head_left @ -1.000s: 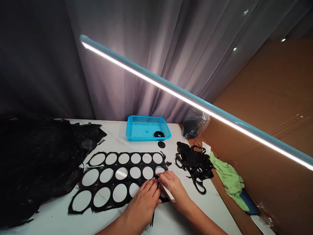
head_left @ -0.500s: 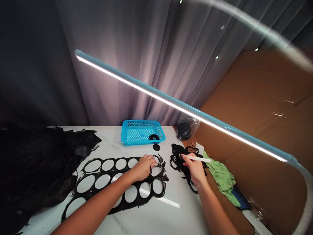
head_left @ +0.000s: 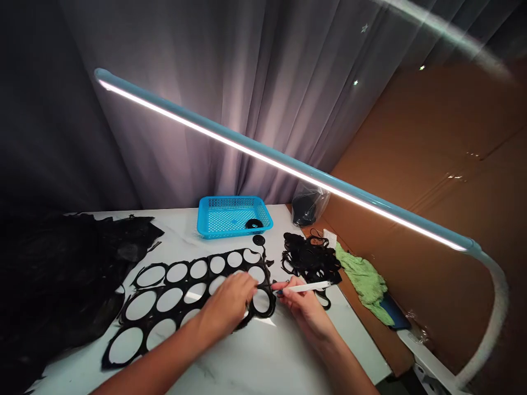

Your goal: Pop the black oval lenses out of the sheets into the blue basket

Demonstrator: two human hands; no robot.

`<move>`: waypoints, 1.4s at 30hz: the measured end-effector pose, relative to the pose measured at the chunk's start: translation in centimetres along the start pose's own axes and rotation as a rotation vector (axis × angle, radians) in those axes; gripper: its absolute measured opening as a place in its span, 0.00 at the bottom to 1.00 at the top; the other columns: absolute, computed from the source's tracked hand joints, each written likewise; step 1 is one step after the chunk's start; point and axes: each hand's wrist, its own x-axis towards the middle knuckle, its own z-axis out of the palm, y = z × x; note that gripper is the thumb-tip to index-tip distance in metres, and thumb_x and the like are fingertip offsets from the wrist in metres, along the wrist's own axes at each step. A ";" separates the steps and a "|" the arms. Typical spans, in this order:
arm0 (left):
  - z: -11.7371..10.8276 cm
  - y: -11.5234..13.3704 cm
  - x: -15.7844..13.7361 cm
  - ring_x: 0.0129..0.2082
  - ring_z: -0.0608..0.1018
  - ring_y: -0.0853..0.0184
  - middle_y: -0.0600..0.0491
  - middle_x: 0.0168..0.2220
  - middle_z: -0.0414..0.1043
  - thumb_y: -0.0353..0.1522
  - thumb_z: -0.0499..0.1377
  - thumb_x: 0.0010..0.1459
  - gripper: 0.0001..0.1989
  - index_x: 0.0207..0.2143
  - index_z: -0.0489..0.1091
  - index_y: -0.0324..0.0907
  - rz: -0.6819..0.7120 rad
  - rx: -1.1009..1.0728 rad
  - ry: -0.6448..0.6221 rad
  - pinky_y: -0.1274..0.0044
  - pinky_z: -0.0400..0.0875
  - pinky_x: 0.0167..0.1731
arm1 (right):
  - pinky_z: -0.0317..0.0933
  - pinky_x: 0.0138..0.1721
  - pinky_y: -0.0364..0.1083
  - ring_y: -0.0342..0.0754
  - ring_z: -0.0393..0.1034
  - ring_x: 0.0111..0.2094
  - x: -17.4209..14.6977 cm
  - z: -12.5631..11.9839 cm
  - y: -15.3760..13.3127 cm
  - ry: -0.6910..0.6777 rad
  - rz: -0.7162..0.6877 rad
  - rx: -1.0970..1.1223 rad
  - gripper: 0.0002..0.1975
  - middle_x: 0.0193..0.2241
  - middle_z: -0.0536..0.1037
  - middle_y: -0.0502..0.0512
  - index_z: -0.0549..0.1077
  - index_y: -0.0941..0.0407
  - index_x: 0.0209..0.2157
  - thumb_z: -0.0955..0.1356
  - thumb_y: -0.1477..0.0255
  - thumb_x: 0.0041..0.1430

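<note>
A black sheet point(head_left: 205, 278) with rows of round holes lies on the white marbled table. My left hand point(head_left: 233, 302) is over its right part, fingers curled and close together against the sheet; their tips are partly hidden. In my right hand point(head_left: 297, 296) is a slim white pen-shaped tool point(head_left: 310, 286), held in a pinch. Its working end is near the sheet's right edge, too small to make out. A small black disc point(head_left: 258, 240) lies just beyond the sheet's far right corner.
A blue perforated basket point(head_left: 230, 233) holds a black round piece point(head_left: 254, 224) at the back. Tangled black scraps point(head_left: 308, 258) lie at right, beside a green cloth point(head_left: 364, 280). A large black heap point(head_left: 61, 285) covers the left side. A lit bar lamp point(head_left: 267, 159) crosses above.
My right hand has moved left and nearer, from above the scraps to the sheet's right edge, still holding the white tool. My left hand has shifted nearer along the sheet. The view has moved slightly.
</note>
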 end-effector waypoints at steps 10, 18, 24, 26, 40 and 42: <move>3.9 2.2 -7.6 0.62 0.64 0.54 0.44 0.62 0.62 0.26 0.51 0.66 0.22 0.62 0.59 0.41 0.105 0.281 -0.025 0.62 0.64 0.57 | 0.61 0.38 0.45 0.49 0.69 0.36 -1.1 2.2 2.7 -0.154 -0.222 -0.627 0.09 0.32 0.76 0.53 0.68 0.54 0.26 0.66 0.70 0.61; 4.0 2.5 -7.4 0.62 0.63 0.54 0.45 0.61 0.64 0.24 0.51 0.63 0.23 0.61 0.60 0.42 0.082 0.261 -0.032 0.62 0.64 0.57 | 0.61 0.38 0.46 0.48 0.69 0.36 -1.1 2.0 2.7 -0.159 -0.287 -0.713 0.08 0.33 0.76 0.52 0.66 0.54 0.26 0.66 0.75 0.60; 3.5 2.8 -7.3 0.63 0.62 0.50 0.48 0.64 0.59 0.22 0.52 0.62 0.25 0.61 0.60 0.41 0.091 0.275 -0.096 0.59 0.65 0.56 | 0.61 0.38 0.47 0.51 0.68 0.36 -1.8 2.5 3.8 -0.172 -0.416 -0.952 0.07 0.34 0.76 0.55 0.68 0.52 0.31 0.64 0.79 0.59; 3.6 2.7 -7.4 0.64 0.60 0.50 0.48 0.64 0.59 0.21 0.51 0.61 0.27 0.62 0.59 0.41 0.087 0.247 -0.079 0.58 0.65 0.56 | 0.61 0.39 0.49 0.53 0.67 0.37 -1.7 2.3 4.3 -0.221 -0.527 -1.097 0.08 0.35 0.76 0.57 0.70 0.52 0.35 0.64 0.79 0.56; 2.2 3.5 -9.1 0.61 0.66 0.57 0.45 0.62 0.63 0.26 0.49 0.68 0.20 0.61 0.61 0.39 0.094 0.170 0.001 0.66 0.70 0.54 | 0.59 0.26 0.44 0.49 0.67 0.29 4.9 -1.9 -1.2 0.135 -0.234 -0.759 0.11 0.33 0.77 0.57 0.68 0.54 0.28 0.65 0.62 0.59; 2.0 3.5 -10.1 0.60 0.68 0.56 0.42 0.60 0.65 0.27 0.48 0.69 0.19 0.61 0.61 0.37 0.056 0.236 0.030 0.65 0.70 0.53 | 0.60 0.23 0.43 0.49 0.69 0.30 3.8 0.8 -0.2 -0.018 -0.115 -0.542 0.12 0.34 0.77 0.57 0.65 0.54 0.26 0.67 0.61 0.57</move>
